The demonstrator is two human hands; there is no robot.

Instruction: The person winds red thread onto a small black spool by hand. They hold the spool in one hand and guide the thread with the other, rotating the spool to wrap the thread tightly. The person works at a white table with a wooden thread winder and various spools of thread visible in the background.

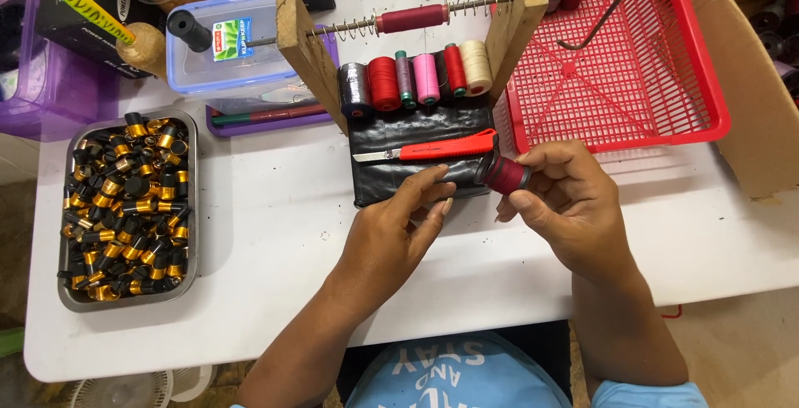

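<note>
— What are the hands doing?
— The right hand (566, 200) pinches a small dark-red cylinder (504, 175) above the black pad (416, 137), beside the red knife (433, 151). The left hand (398, 233) is half open, fingertips touching it, probably steadying.
— Any thread on it?
— Hard to tell; fingers hide its far end.

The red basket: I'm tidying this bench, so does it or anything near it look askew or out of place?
The red basket sits a little crooked, and the wooden thread stand's right post and bent metal crank reach over its rim. The red utility knife lies with its blade out on the black pad, close to the left hand.
</note>
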